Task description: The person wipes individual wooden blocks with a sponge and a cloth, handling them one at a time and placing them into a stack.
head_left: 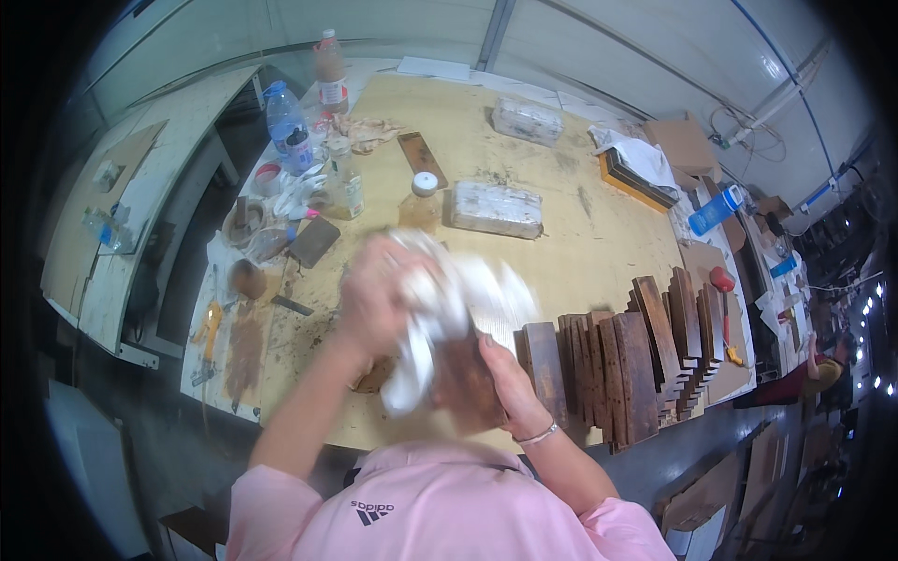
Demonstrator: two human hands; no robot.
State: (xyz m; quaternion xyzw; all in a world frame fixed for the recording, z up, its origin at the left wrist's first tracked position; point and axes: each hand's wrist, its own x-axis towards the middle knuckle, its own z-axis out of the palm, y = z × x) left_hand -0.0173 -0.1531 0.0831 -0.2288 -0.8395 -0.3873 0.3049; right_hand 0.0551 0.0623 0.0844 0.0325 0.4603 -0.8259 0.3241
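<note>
My left hand (374, 294) is closed around a crumpled white cloth (449, 299), which is blurred and pressed on a dark brown wooden piece (465, 379). That piece is held up by my right hand (510, 388), fingers along its right edge, a bracelet on the wrist. Both hands are above the near edge of the plywood tabletop (561, 224). Part of the wooden piece is hidden behind the cloth.
A row of dark wooden boards (627, 365) leans to the right of my hands. Two wrapped white blocks (496, 208) (527, 120), a small capped bottle (421, 201), plastic bottles (285, 122), jars and rags stand at the far left. Boxes and a blue bottle (716, 208) lie at right.
</note>
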